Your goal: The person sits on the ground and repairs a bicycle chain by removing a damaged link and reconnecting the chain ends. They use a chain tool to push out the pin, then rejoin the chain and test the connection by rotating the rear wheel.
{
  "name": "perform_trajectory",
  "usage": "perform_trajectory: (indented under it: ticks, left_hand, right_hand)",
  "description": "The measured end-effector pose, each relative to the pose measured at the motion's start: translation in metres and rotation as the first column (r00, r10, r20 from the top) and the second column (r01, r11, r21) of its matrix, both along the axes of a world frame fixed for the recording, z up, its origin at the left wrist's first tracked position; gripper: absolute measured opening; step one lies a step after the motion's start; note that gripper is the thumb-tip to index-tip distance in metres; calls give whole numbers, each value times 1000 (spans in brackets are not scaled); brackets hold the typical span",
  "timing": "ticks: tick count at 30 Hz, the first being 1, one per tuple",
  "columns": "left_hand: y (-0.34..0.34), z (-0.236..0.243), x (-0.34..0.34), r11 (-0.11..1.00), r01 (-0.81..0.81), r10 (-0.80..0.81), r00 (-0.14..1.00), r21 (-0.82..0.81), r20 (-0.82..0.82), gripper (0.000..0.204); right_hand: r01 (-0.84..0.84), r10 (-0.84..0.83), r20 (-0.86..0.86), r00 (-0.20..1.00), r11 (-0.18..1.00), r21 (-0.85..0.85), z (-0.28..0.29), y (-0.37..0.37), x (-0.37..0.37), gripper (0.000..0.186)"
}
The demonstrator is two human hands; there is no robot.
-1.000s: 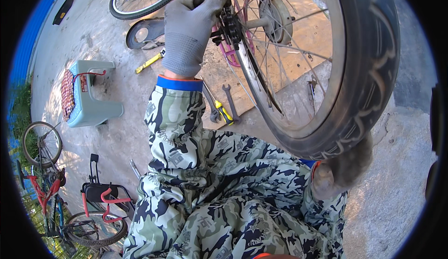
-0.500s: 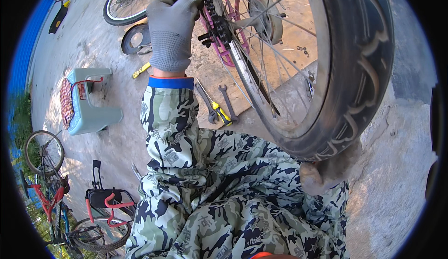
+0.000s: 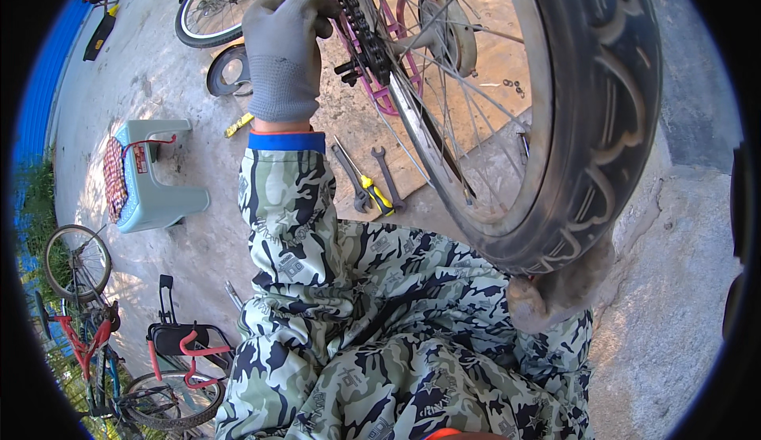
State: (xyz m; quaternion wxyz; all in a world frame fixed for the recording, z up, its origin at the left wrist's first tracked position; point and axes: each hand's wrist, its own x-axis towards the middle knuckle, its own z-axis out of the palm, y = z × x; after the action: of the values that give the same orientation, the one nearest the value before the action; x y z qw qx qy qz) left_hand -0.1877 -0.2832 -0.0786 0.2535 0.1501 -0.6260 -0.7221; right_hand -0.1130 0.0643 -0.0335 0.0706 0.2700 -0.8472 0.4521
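A bicycle wheel (image 3: 547, 123) with a patterned black tyre and metal spokes fills the upper right, joined to a pink frame (image 3: 403, 4). My left hand (image 3: 285, 36), in a grey glove, has its fingers curled against the dark chain (image 3: 349, 12) beside the rear sprocket (image 3: 372, 53). Part of its fingertips is hidden at the top edge. Under the tyre's near side, my gloved right hand (image 3: 559, 293) grips the tyre, with its fingers mostly behind the rubber. Below the wheel lie two wrenches (image 3: 387, 177) and a yellow-black screwdriver (image 3: 376, 193).
A pale blue stool (image 3: 158, 178) with a checked cloth stands at left. Further off lie another wheel (image 3: 226, 4), a dark ring-shaped part (image 3: 224, 71) and a yellow tool (image 3: 238, 125). A red bicycle (image 3: 87, 337) is at lower left. Small nuts (image 3: 514, 87) rest on a brown board (image 3: 499, 36).
The tyre tread and spokes have shifted, so the wheel has turned a little. My left hand has moved slightly left along with the chain area. My right hand stays under the tyre.
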Motion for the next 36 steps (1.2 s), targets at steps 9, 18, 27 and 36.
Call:
perform_trajectory:
  ticks: [9,18,27,36]
  left_hand:
    - [-11,7,18,985,-172,172,983,-5,62,33]
    - [-11,-8,46,883,-210,215,976,419,36,27]
    - [29,27,52,957,-290,289,949,-10,127,34]
    - [28,19,47,895,-434,439,898,-107,28,20]
  right_hand:
    - [54,-72,-137,988,990,-132,-6,-9,-1,101]
    - [-54,69,51,996,964,-261,-16,-1,10,100]
    - [-88,85,-105,991,996,-30,-3,-12,-10,97]
    - [-90,103,49,994,974,-209,-2,-23,-7,91]
